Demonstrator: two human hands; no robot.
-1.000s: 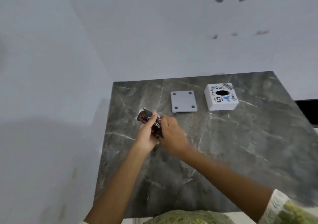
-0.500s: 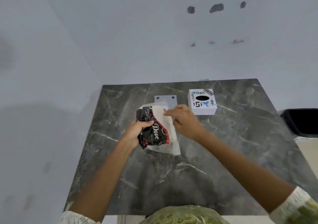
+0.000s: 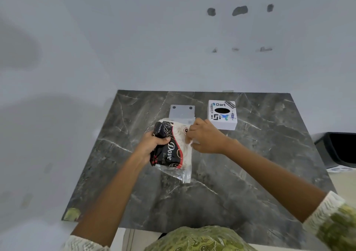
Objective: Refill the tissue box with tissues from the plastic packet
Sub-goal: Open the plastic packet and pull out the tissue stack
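The plastic tissue packet [image 3: 174, 151], black and white with red trim, is held up over the dark marble table [image 3: 240, 173]. My left hand [image 3: 151, 145] grips its black left end. My right hand [image 3: 205, 137] pinches the packet's upper right edge; whether tissue is between the fingers is hidden. The white tissue box [image 3: 222, 114], with stickers and an oval slot on top, stands at the back of the table, just right of my right hand. Its grey base plate [image 3: 182, 111] lies flat to the left of the box, partly hidden behind the packet.
A white wall runs along the table's back and left edges. A dark bin [image 3: 339, 148] stands off the table's right side. A scrap of green tape [image 3: 71, 214] marks the front left corner of the table.
The packet has been lifted off the table and unfolded upright between both hands. My right hand moved from its middle to its upper right edge. The view has tilted and shifted.
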